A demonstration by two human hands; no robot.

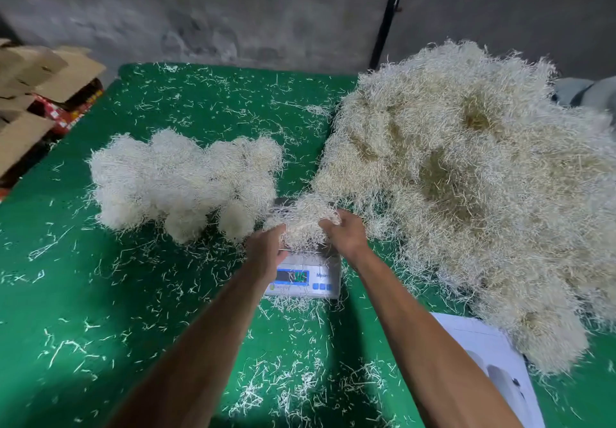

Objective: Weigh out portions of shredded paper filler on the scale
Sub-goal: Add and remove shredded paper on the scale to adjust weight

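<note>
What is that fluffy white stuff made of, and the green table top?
The cream fluffy clump on the small white digital scale looks like shredded paper: thin, crinkled, matte strips. The green table cover looks like matte felt or cloth, though it could be a rubbery mat.

Both hands (266,251) (345,232) hold paper clump (305,217), seemingly on scale (305,277).

table (133,294): green | shredded paper (466,177): cream-white | scale (328,269): white, blue buttons | boxes (50,71): brown
</note>
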